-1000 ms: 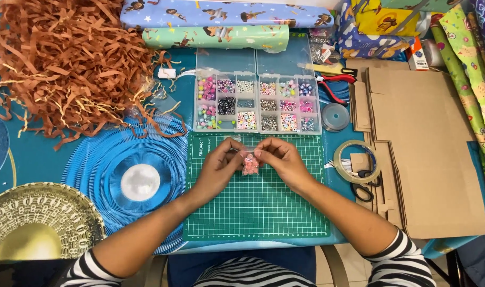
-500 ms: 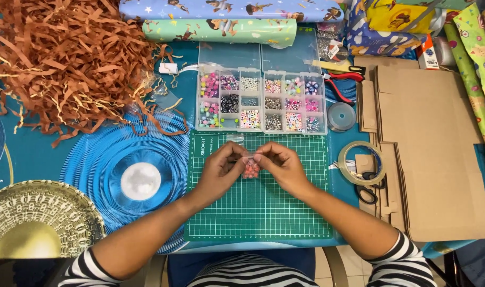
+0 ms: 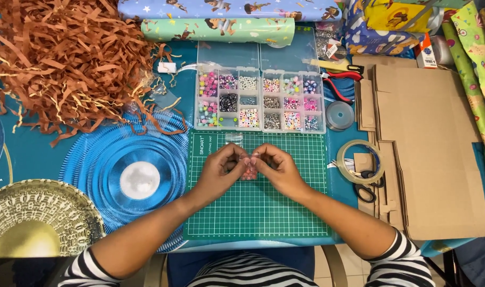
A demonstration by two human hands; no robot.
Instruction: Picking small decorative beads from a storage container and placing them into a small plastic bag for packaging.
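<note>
Both hands are meeting over the middle of the green cutting mat (image 3: 258,212), which is lying at the near edge of the table. The left hand (image 3: 221,170) and the right hand (image 3: 277,167) are pinching together on a small cluster of pink beads (image 3: 249,172), fingertips closed on it from either side, so the beads are hanging between the two hands just above the mat. It is too small to tell whether a string is running through them.

Just beyond the hands, a small clear piece (image 3: 233,138) is lying on the far edge of the mat. Farther still, touching the mat's far edge, a clear bead box (image 3: 261,101) is sitting with its lid swung open away from the person; its compartments are holding pink, white, black and mixed beads.

To the left, a big blue ribbon spool (image 3: 123,175) is lying flat, partly under the mat's left edge, and a gold patterned plate (image 3: 38,223) is sitting nearer and farther left. A heap of brown shredded paper (image 3: 67,58) is filling the far left.

To the right of the mat, a roll of clear tape (image 3: 362,162) is resting against flattened cardboard (image 3: 428,149), with black scissors (image 3: 367,188) just nearer. Red pliers (image 3: 341,82) are lying beside the box's far right corner, near a small round clear spool (image 3: 340,115). Rolls of wrapping paper (image 3: 218,29) are lining the far edge.
</note>
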